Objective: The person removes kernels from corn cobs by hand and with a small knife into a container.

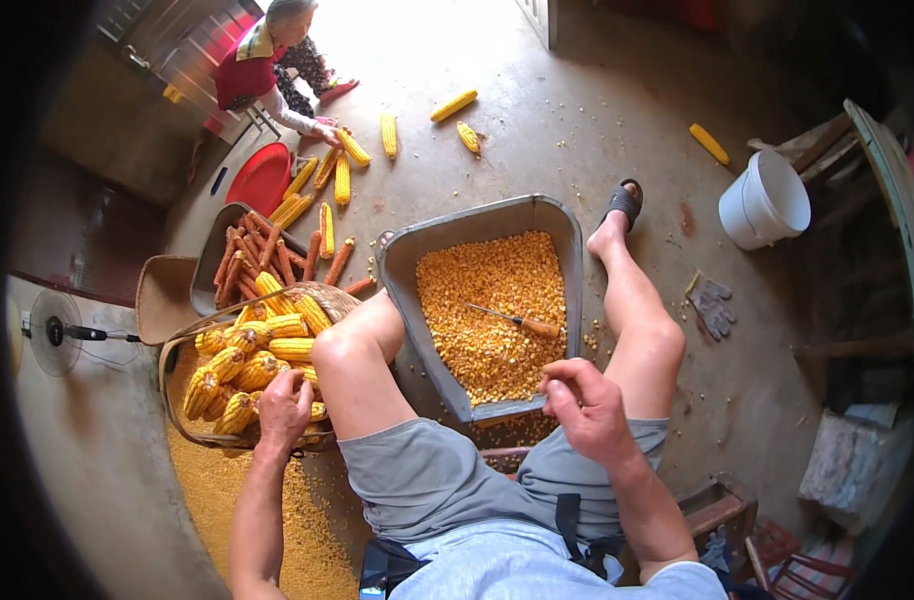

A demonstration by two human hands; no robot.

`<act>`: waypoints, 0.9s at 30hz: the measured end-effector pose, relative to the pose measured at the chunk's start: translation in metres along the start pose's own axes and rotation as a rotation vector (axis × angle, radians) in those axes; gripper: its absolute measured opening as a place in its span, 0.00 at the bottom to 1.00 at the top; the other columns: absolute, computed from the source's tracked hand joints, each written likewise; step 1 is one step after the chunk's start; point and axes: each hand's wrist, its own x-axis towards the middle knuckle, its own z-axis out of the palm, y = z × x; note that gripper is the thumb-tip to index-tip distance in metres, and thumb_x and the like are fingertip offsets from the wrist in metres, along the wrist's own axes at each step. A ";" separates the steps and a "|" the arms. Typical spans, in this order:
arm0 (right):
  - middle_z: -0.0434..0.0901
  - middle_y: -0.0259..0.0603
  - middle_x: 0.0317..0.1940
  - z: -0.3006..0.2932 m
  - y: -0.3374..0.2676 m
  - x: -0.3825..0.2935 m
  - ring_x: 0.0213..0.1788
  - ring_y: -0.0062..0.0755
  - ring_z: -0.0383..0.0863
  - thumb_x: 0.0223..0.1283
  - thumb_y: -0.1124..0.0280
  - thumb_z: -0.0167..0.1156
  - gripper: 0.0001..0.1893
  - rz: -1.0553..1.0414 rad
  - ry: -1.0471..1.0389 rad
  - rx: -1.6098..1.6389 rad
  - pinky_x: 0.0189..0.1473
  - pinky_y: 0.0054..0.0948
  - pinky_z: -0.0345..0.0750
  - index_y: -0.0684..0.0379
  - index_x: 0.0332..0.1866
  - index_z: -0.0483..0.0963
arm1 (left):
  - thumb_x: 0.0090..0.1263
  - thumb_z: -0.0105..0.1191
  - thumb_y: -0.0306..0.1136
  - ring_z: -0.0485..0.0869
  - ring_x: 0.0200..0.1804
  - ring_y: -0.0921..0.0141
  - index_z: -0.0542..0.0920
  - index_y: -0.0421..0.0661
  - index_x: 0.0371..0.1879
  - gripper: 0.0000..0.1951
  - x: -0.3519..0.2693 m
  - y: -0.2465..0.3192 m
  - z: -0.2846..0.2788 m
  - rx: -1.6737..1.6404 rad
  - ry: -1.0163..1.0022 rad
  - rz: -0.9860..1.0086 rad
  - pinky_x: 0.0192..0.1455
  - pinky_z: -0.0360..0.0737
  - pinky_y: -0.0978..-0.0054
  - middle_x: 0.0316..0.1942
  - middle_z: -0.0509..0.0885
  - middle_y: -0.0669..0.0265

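At the lower left of the view, my left hand (285, 405) reaches onto the yellow corn cobs (258, 369) heaped in a woven basket (173, 375); its fingertips are partly hidden, so a grip cannot be made out. My right hand (586, 401) is raised with curled fingers above the near right corner of a grey plastic scoop-shaped bin (487, 213); whether something small is between the fingers is unclear. Loose corn kernels (494, 285) fill much of the bin. On them lies a wooden-handled metal tool like a screwdriver or awl (539, 327).
Stripped cobs (258, 251) fill another bin beyond the basket. A person (262, 64) at the upper left touches a cob near a red basin (260, 178). A white bucket (764, 199) and a glove (712, 304) are at right, a fan (55, 332) at left.
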 end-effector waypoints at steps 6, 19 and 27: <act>0.81 0.51 0.32 0.040 0.064 0.030 0.34 0.46 0.83 0.62 0.75 0.58 0.07 -0.008 -0.196 -0.327 0.38 0.36 0.79 0.66 0.42 0.76 | 0.63 0.58 0.23 0.85 0.35 0.61 0.81 0.39 0.41 0.09 0.026 0.042 -0.009 -0.245 0.252 0.183 0.39 0.82 0.67 0.34 0.84 0.56; 0.82 0.58 0.35 0.070 0.150 0.001 0.41 0.56 0.82 0.63 0.66 0.56 0.12 0.173 -0.655 -0.682 0.45 0.45 0.78 0.65 0.42 0.77 | 0.62 0.59 0.24 0.85 0.31 0.65 0.80 0.38 0.41 0.09 0.107 0.158 0.046 -0.501 0.216 0.495 0.34 0.83 0.72 0.32 0.84 0.58; 0.81 0.57 0.36 0.057 0.140 0.012 0.41 0.56 0.81 0.63 0.67 0.56 0.11 0.167 -0.578 -0.662 0.45 0.45 0.78 0.64 0.43 0.75 | 0.66 0.56 0.38 0.86 0.40 0.58 0.82 0.42 0.40 0.12 0.178 0.118 0.077 -0.207 -0.176 0.243 0.46 0.81 0.63 0.35 0.86 0.55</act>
